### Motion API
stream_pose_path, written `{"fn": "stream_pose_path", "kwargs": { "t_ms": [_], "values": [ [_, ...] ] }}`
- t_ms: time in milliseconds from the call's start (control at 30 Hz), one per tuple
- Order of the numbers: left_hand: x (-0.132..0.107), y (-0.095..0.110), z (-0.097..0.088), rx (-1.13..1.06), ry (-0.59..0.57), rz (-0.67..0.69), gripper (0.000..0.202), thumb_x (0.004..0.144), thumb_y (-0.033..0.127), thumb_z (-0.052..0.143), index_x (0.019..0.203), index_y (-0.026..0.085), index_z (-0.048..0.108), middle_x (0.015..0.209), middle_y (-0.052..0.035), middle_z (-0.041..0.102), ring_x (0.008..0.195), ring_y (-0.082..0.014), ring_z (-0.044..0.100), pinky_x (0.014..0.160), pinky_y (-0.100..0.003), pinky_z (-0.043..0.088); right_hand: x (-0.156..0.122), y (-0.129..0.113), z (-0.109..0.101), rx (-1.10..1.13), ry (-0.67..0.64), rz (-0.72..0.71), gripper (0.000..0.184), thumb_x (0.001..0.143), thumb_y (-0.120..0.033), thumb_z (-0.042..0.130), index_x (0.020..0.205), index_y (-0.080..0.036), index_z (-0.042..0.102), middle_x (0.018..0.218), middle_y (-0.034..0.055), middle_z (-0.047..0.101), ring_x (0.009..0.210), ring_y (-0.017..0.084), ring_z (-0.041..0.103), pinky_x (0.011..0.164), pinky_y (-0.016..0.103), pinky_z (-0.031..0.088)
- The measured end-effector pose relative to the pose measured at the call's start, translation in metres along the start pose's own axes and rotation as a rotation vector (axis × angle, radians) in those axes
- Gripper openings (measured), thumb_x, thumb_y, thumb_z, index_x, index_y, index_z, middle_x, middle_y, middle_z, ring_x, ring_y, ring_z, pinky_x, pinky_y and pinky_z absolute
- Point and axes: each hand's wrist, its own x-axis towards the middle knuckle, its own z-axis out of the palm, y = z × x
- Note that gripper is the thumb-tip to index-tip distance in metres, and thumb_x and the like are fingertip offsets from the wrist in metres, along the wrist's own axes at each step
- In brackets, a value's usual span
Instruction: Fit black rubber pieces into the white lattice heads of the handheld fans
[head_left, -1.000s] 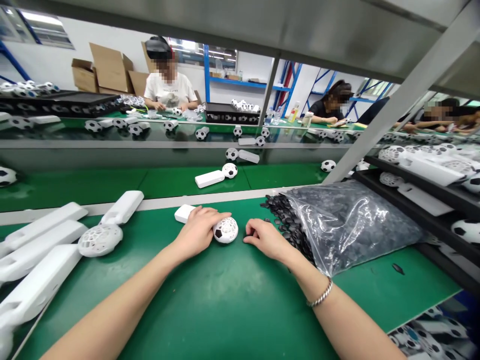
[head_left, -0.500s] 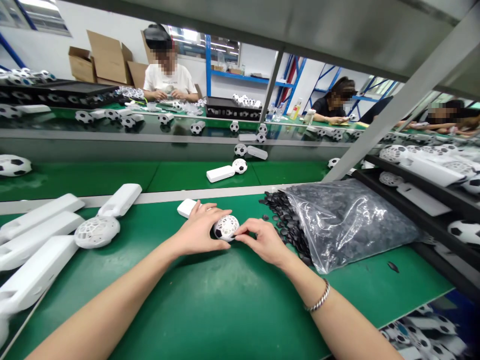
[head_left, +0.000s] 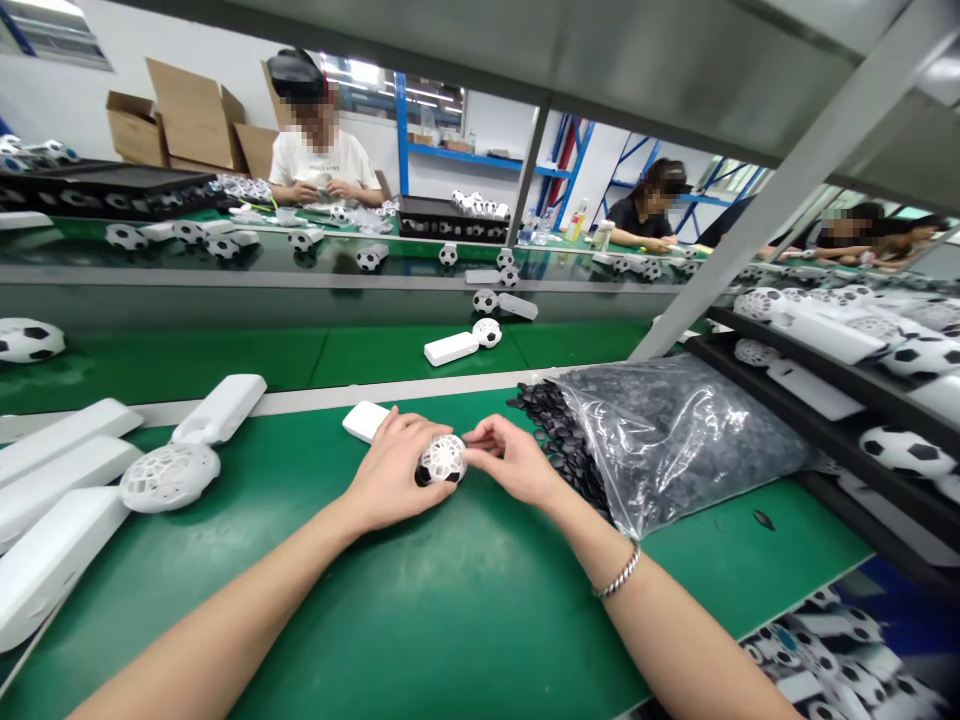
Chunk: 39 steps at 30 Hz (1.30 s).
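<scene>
Head view: your left hand (head_left: 391,472) and right hand (head_left: 511,460) are together at lower centre of the frame, both closed on a white lattice ball (head_left: 444,460) above the green bench mat (head_left: 225,620). Your left hand cups the ball from its left side, while your right fingertips (head_left: 474,432) press on its upper right. A white plastic handle (head_left: 365,421) shows just past your left fingers and appears to join the ball, though your hand hides the join. Its long axis seems to run from upper left down toward the ball, with the ball end pointing right. The piece looks light and stiff, but the thin ribs may be fragile, so the solid handle looks the safer place to grip. Just right of your right hand, loose black plastic patches (head_left: 559,440) spill from a clear plastic bag (head_left: 679,440).
</scene>
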Motion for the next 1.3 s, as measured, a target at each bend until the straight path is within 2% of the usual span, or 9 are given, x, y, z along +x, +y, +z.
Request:
{"fn": "stream_pose_path", "kwargs": {
  "t_ms": [167, 300, 433, 600, 767, 833, 933, 1067, 1300],
  "values": [
    [0.000, -0.002, -0.003, 0.036, -0.014, 0.044, 0.054, 0.066, 0.047, 0.064, 0.111, 0.021, 0.051, 0.110, -0.0061, 0.055, 0.113, -0.0289, 0.036, 0.105, -0.053, 0.010, 0.003, 0.014, -0.039, -0.710, 0.123, 0.204, 0.009, 0.080, -0.022, 0.060, 0.088, -0.017, 0.060, 0.091, 0.0064, 0.058, 0.073, 0.017, 0.058, 0.070, 0.030, 0.044],
    [-0.002, 0.004, 0.000, -0.082, -0.120, 0.055, 0.053, 0.073, 0.031, 0.058, 0.123, 0.025, 0.042, 0.126, -0.0042, 0.047, 0.125, -0.0285, 0.024, 0.105, -0.050, 0.020, 0.003, 0.021, -0.039, -0.813, 0.045, 0.219, 0.006, 0.080, -0.018, 0.059, 0.083, -0.019, 0.065, 0.084, 0.0070, 0.060, 0.080, 0.022, 0.058, 0.070, 0.030, 0.043],
    [-0.005, 0.008, 0.013, -0.251, -0.053, -0.012, 0.053, 0.072, 0.027, 0.058, 0.122, 0.022, 0.041, 0.134, -0.0078, 0.038, 0.132, -0.0271, 0.013, 0.106, -0.047, 0.024, 0.007, 0.021, -0.030, -0.847, 0.048, 0.212, 0.020, 0.081, -0.006, 0.048, 0.091, -0.013, 0.064, 0.085, 0.0125, 0.059, 0.084, 0.025, 0.057, 0.073, 0.033, 0.043],
    [0.000, -0.007, 0.008, -0.352, -0.101, 0.074, 0.047, 0.068, 0.013, 0.053, 0.113, 0.022, 0.045, 0.127, -0.0052, 0.045, 0.133, -0.0250, 0.014, 0.107, -0.044, 0.023, 0.005, 0.015, -0.026, -0.723, 0.040, 0.128, 0.025, 0.084, -0.005, 0.043, 0.099, -0.013, 0.061, 0.094, 0.0102, 0.059, 0.090, 0.019, 0.056, 0.082, 0.029, 0.043],
    [0.002, -0.013, 0.000, -0.384, -0.119, 0.070, 0.049, 0.064, 0.008, 0.052, 0.111, 0.022, 0.047, 0.124, -0.0036, 0.047, 0.133, -0.0247, 0.016, 0.108, -0.044, 0.022, -0.008, -0.002, -0.007, 0.100, -0.040, 0.047, 0.012, 0.083, -0.018, 0.052, 0.093, -0.019, 0.058, 0.082, 0.0009, 0.063, 0.073, 0.013, 0.061, 0.063, 0.023, 0.051],
    [0.002, -0.011, 0.001, -0.400, -0.113, 0.062, 0.050, 0.062, 0.007, 0.052, 0.110, 0.022, 0.047, 0.123, -0.0036, 0.048, 0.133, -0.0248, 0.017, 0.107, -0.044, 0.022, -0.011, -0.007, -0.001, 0.246, -0.043, 0.057, 0.011, 0.079, -0.020, 0.058, 0.090, -0.019, 0.060, 0.077, -0.0001, 0.063, 0.068, 0.013, 0.061, 0.061, 0.023, 0.051],
    [0.001, -0.009, 0.001, -0.424, -0.112, 0.060, 0.051, 0.061, 0.005, 0.052, 0.108, 0.022, 0.048, 0.122, -0.0038, 0.048, 0.133, -0.0240, 0.017, 0.107, -0.043, 0.023, -0.012, -0.012, 0.000, 0.181, -0.002, 0.038, 0.007, 0.075, -0.019, 0.064, 0.082, -0.019, 0.065, 0.073, -0.0006, 0.063, 0.062, 0.012, 0.058, 0.060, 0.024, 0.048],
    [-0.001, -0.007, -0.001, -0.440, -0.150, 0.091, 0.053, 0.059, 0.005, 0.051, 0.109, 0.022, 0.048, 0.123, -0.0049, 0.047, 0.133, -0.0232, 0.017, 0.107, -0.041, 0.024, -0.012, -0.015, -0.002, 0.042, -0.050, -0.109, 0.014, 0.078, -0.013, 0.062, 0.087, -0.022, 0.069, 0.082, 0.0005, 0.064, 0.078, 0.014, 0.059, 0.073, 0.026, 0.046],
    [-0.002, -0.004, 0.000, -0.426, -0.190, -0.013, 0.063, 0.062, 0.012, 0.059, 0.121, 0.020, 0.040, 0.142, -0.0102, 0.022, 0.133, -0.0246, 0.018, 0.107, -0.041, 0.022, -0.015, -0.014, 0.003, -0.093, -0.141, -0.220, 0.016, 0.078, -0.008, 0.061, 0.086, -0.021, 0.066, 0.083, -0.0005, 0.065, 0.080, 0.013, 0.058, 0.075, 0.024, 0.044]
  ]
}}
